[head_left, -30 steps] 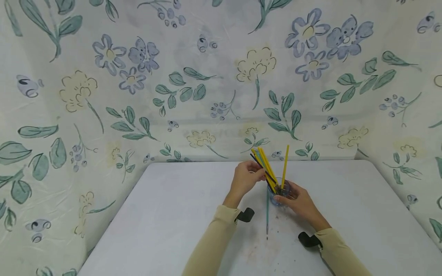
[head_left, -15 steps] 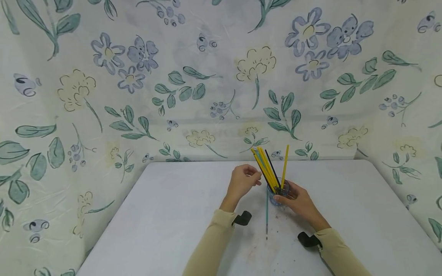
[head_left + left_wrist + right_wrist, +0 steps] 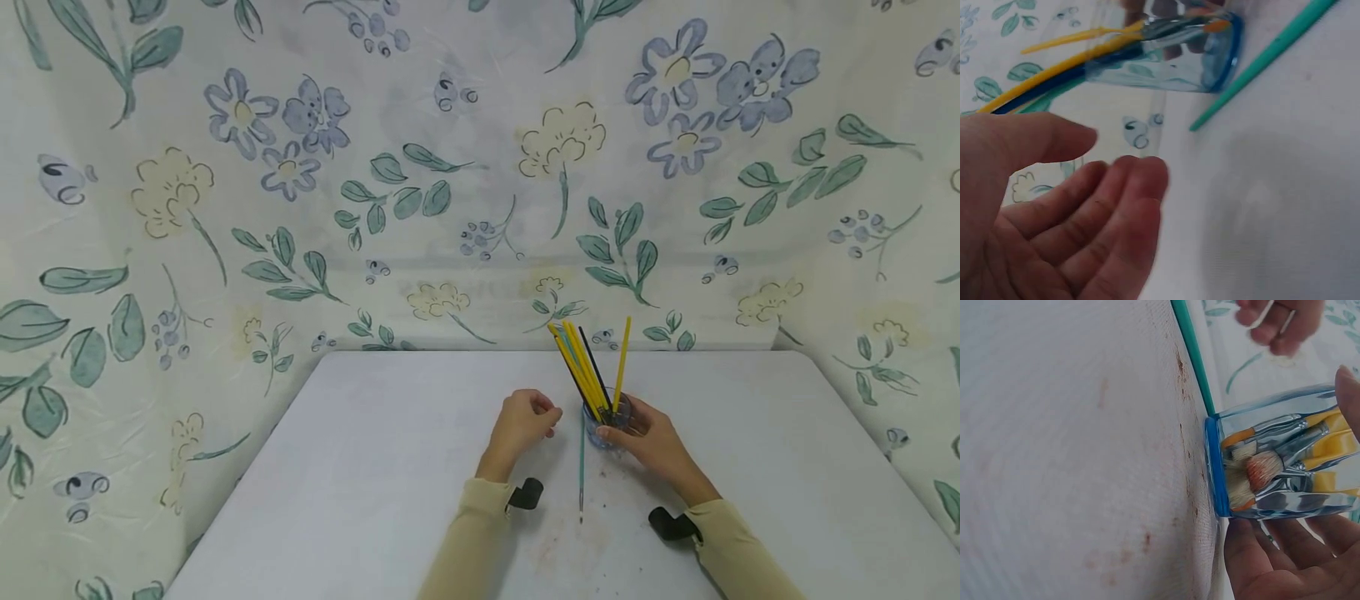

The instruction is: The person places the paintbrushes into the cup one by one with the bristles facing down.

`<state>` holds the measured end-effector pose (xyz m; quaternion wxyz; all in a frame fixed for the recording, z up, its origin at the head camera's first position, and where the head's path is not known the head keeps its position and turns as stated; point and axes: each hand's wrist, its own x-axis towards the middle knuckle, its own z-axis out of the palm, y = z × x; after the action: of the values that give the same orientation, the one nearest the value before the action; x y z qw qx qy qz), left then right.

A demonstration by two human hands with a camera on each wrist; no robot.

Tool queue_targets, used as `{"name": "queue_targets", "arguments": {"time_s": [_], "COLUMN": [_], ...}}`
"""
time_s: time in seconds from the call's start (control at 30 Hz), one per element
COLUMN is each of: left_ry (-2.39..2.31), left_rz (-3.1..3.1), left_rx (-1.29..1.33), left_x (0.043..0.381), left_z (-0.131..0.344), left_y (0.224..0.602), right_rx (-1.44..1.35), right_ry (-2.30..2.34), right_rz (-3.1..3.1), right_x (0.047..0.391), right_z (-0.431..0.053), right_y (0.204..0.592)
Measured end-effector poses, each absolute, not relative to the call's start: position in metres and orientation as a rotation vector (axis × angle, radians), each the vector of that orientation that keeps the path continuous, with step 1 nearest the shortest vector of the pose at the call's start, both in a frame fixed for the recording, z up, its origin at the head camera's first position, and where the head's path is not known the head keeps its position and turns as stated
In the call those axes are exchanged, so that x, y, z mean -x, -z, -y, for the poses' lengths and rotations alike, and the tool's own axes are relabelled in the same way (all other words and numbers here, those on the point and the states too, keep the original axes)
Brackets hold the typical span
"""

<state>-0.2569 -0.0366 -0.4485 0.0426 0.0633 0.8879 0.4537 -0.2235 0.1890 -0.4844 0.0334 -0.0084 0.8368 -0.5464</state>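
Note:
My right hand (image 3: 654,440) grips a clear glass (image 3: 1215,465) with a bluish base, thumb on the near side and fingers round the far side. Several paintbrushes (image 3: 577,367) stand in it bristles down, with yellow, black and teal handles leaning left and one yellow handle apart at the right. The right wrist view shows their bristles (image 3: 1264,470) near the bottom. To the left of the glass, my left hand (image 3: 520,427) hovers with loosely bent fingers and holds nothing. A single teal paintbrush (image 3: 582,471) lies on the table, handle end beside the glass base, tip toward me.
The white table (image 3: 360,483) carries reddish-brown smudges (image 3: 1188,469) and small specks near the loose paintbrush. Behind its far edge hangs a floral cloth (image 3: 480,167), which continues along both sides.
My left hand has let go of a black-handled paintbrush, which now leans among the others in the glass, and has drawn down toward me. My right hand keeps its grip on the glass.

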Motion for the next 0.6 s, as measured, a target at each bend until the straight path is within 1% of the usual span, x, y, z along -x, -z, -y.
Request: {"name": "queue_targets", "arguments": {"time_s": [0.23, 0.6], "left_ry": [-1.145, -0.773], "left_rz": [-2.771, -2.949], "left_rx": [-0.176, -0.240], "left_x": [0.247, 0.243], "left_z": [0.028, 0.013], "left_y": [0.464, 0.468], "right_rx": [0.058, 0.053], "right_ry": [1.693, 1.691], "right_rz": [-2.564, -2.557], "right_x": [0.223, 0.222], "right_z": [-0.190, -0.191], "right_y": [0.485, 0.484]}}
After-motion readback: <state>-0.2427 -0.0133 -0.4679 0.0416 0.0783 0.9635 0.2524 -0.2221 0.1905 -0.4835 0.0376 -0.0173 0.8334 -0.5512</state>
